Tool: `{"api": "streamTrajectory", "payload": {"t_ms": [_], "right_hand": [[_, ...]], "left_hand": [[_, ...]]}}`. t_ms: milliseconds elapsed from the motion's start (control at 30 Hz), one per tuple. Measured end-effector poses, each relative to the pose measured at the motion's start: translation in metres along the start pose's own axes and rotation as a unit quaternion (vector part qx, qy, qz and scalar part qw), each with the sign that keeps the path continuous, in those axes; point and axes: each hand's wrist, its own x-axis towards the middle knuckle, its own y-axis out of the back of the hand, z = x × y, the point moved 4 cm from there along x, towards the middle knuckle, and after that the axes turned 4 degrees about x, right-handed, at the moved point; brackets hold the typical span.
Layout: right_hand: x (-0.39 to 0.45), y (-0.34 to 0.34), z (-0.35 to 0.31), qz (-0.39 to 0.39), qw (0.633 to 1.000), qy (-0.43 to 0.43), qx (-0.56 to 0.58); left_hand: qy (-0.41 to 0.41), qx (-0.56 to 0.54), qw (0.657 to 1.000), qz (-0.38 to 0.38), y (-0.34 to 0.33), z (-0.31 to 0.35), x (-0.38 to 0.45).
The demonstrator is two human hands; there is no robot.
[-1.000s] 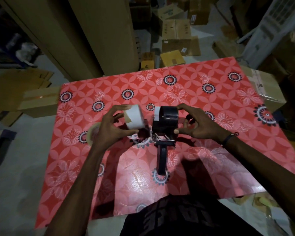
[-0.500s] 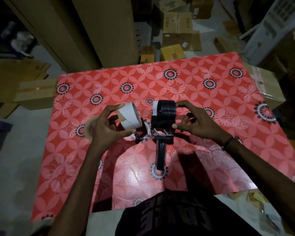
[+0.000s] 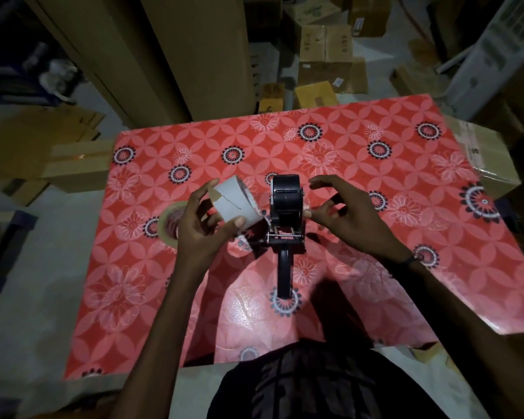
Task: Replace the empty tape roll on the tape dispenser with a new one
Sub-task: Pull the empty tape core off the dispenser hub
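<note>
Just left of the frame's centre, the left hand (image 3: pixel 198 228) grips the bare white cardboard tape core (image 3: pixel 236 204) between thumb and fingers, clear of the black handheld tape dispenser (image 3: pixel 286 219) standing on the red flower-patterned tablecloth (image 3: pixel 375 164), probably to set it aside. The right hand (image 3: pixel 350 217), fingers loosely spread and grasping nothing, touches the dispenser's right side, seemingly to steady it. The clear new tape roll (image 3: pixel 170 222) lies flat behind the left hand, within reach.

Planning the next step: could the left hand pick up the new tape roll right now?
Probably not yet: the left hand already grips the empty cardboard core, though the new tape roll lies just beside it on the table.
</note>
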Motion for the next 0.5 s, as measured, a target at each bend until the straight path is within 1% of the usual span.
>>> {"api": "streamTrajectory", "payload": {"t_ms": [67, 100, 200, 267, 367, 433, 500], "right_hand": [[-0.006, 0.003, -0.019, 0.022, 0.999, 0.003, 0.049], [-0.009, 0.004, -0.029, 0.021, 0.997, 0.008, 0.073], [-0.011, 0.007, -0.059, -0.018, 0.993, 0.035, 0.116], [-0.01, 0.007, -0.076, -0.055, 0.99, 0.075, 0.108], [-0.003, 0.005, -0.089, -0.106, 0.983, 0.129, 0.074], [0.002, 0.004, -0.093, -0.105, 0.981, 0.155, 0.054], [0.006, 0.006, -0.092, -0.088, 0.983, 0.147, 0.072]], "left_hand": [[-0.004, -0.002, 1.0, 0.002, -0.005, 0.009, -0.003], [-0.005, -0.006, 1.0, 0.003, -0.009, 0.015, -0.005], [-0.008, -0.022, 1.0, -0.007, -0.022, 0.032, -0.009], [-0.007, -0.022, 0.999, -0.022, -0.03, 0.041, -0.011], [-0.012, 0.005, 0.999, -0.052, -0.043, 0.055, -0.012], [-0.023, 0.015, 0.998, -0.056, -0.049, 0.064, -0.013], [-0.035, 0.018, 0.998, -0.048, -0.05, 0.072, -0.013]]}}
